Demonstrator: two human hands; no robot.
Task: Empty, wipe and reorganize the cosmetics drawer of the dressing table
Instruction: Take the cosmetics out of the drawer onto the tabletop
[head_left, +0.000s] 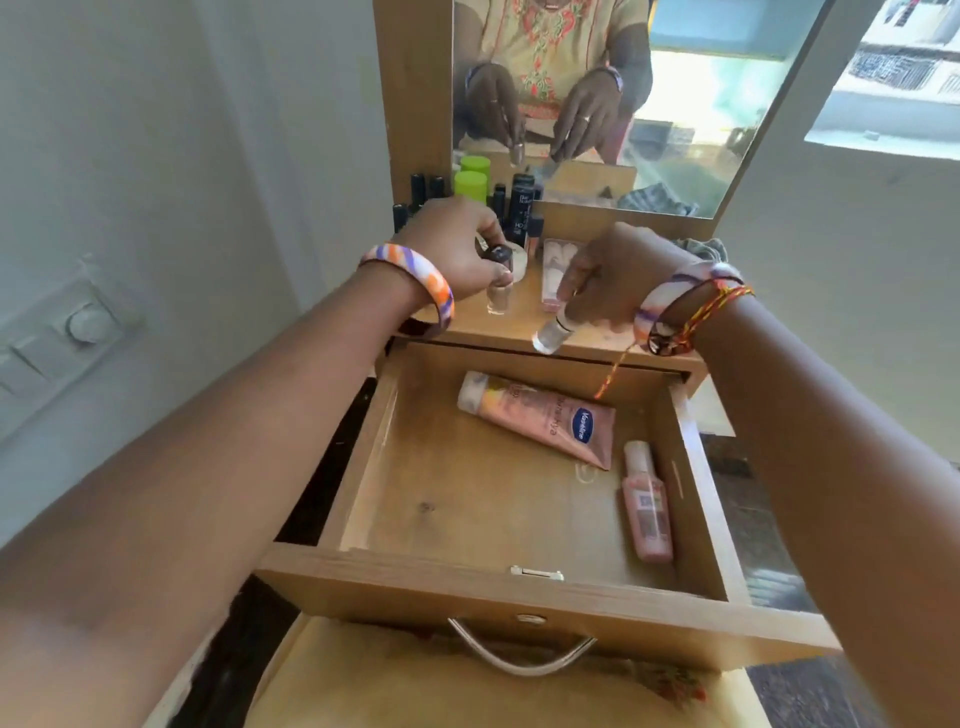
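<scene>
The wooden drawer (519, 590) stands pulled out below the dressing table top (519, 325). In it lie a pink Vaseline tube (540, 417) near the back and a small pink bottle (645, 501) along the right wall. My left hand (457, 249) grips the black cap of a small clear bottle (498, 296) that stands on the table top. My right hand (618, 280) holds a small clear vial (553, 335), tilted, over the table's front edge.
Black cosmetic tubes and a green-capped bottle (470, 187) crowd the back left of the table top, beside a flat pink packet (556, 270). A mirror (675, 104) rises behind them. A grey cloth (706, 247) lies at the right. A cushioned stool (467, 691) sits under the drawer.
</scene>
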